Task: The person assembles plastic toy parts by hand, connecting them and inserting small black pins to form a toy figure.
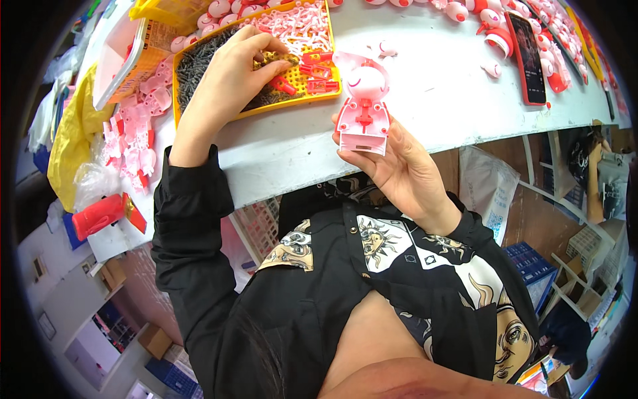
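Observation:
My right hand [405,163] is closed around a half-assembled plastic toy shell [363,114], pink and white. A round white ball-like part with a pink curve sits in its upper end. Red pieces lie inside its lower half, and the open side faces up. My left hand [232,76] reaches into a yellow tray [266,108]; thumb and index finger are apart above small brass-coloured parts [276,61]. Its other fingers are partly hidden. Around them in the tray lie dark screws [196,73], small pink-white pieces [306,26] and several red parts [322,86].
Pink and red plastic pieces [136,136] heap left of the tray, beside a red object [98,217]. A red-edged phone [525,60] lies at the right. Round white-pink parts [458,10] line the table's far side; a few lie loose near the phone.

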